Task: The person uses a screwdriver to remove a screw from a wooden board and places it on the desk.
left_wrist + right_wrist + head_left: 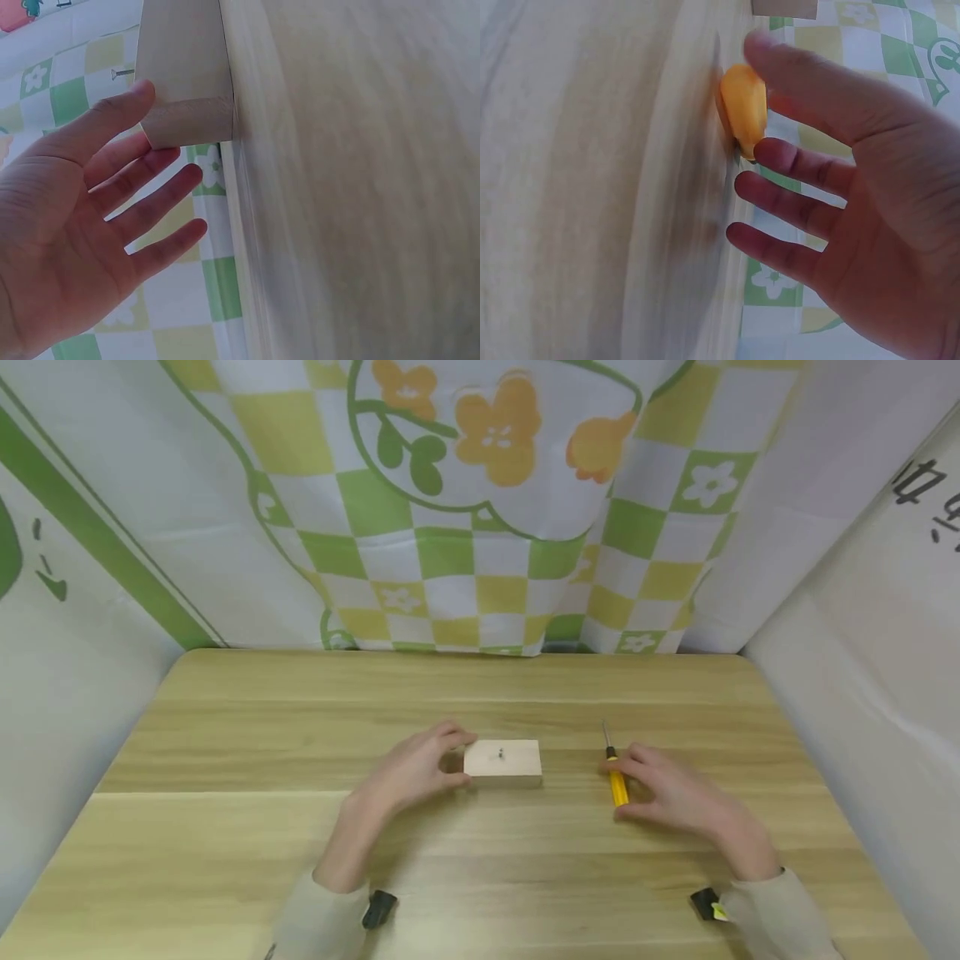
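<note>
A pale rectangular wooden block [517, 766] lies on the table, with a small screw [501, 753] standing up from its top face. In the left wrist view the screw [122, 73] sticks out with its head exposed. My left hand [408, 770] holds the block's left end between thumb and forefinger, the other fingers spread loosely. To the right, a screwdriver [618, 787] with a yellow handle lies on the table, its shaft pointing away from me. My right hand [671, 789] is around its handle, fingers loosely bent; in the right wrist view, the thumb is beside the handle [744, 105].
The wood-grained table [247, 827] ends at a checkered flower-print curtain [450, 560] at the back. White panels [862, 635] stand along both sides. Dark devices [380, 909] are at both sleeve cuffs.
</note>
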The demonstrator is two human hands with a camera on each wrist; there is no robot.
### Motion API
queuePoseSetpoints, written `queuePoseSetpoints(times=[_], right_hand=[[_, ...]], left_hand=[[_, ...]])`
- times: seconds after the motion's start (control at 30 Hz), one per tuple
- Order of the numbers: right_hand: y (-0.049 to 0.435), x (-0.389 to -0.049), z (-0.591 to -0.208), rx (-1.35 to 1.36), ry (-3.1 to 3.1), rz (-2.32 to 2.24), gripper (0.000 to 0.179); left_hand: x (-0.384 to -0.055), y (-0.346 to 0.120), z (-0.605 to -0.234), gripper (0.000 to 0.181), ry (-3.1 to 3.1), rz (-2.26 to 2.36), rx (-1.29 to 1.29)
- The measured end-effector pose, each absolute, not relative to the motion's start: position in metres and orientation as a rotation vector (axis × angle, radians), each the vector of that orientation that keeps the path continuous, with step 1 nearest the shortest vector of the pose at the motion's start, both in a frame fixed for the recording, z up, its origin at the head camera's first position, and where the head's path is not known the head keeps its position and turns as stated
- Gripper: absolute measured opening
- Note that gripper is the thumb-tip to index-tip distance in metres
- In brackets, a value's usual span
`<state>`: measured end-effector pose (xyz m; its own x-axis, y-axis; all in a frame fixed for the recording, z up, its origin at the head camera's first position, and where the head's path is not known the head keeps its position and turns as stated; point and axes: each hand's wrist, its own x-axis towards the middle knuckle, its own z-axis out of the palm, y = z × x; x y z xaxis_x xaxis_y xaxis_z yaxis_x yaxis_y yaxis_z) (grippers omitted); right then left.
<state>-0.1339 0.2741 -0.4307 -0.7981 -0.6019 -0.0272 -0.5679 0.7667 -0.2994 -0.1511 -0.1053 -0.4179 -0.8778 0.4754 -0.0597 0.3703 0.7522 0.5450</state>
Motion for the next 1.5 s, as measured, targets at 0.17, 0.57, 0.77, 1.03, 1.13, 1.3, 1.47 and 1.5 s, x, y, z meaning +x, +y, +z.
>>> queuePoseSetpoints(times=[0.17,0.57,0.77,1.03,1.13,1.3,1.47,1.5], right_hand=[[0.272,-0.134,-0.431,-0.946,2.826,-0.374,0.056],[0.272,-0.133,-0.427,-1.033,2.800,-0.346,0.032],[0.271,-0.130,-0.427,-1.003,2.809,-0.381,0.033],[0.269,-0.130,-0.425,-1.154,2.887,-0.457,0.033],[0.269,-0.133,-0.424,-1.340,2.964,-0.499,0.030],[0.268,-0.138,-0.419,-1.561,3.097,-0.590,0.023],[0.262,-0.141,-0.412,-1.607,3.201,-0.698,0.035],[0.261,-0.141,-0.411,-1.611,3.216,-0.716,0.034]], left_hand=[[-0.148,-0.107,-0.418,0.064,2.750,0.828,0.604],[-0.146,-0.104,-0.415,0.064,2.752,0.817,0.557],[-0.146,-0.103,-0.416,0.063,2.750,0.809,0.549],[-0.148,-0.104,-0.419,0.061,2.736,0.842,0.527],[-0.148,-0.104,-0.419,0.061,2.741,0.837,0.528],[-0.150,-0.101,-0.419,0.061,2.748,0.821,0.535],[-0.150,-0.099,-0.419,0.062,2.748,0.795,0.533],[-0.150,-0.099,-0.419,0.062,2.747,0.792,0.530]])
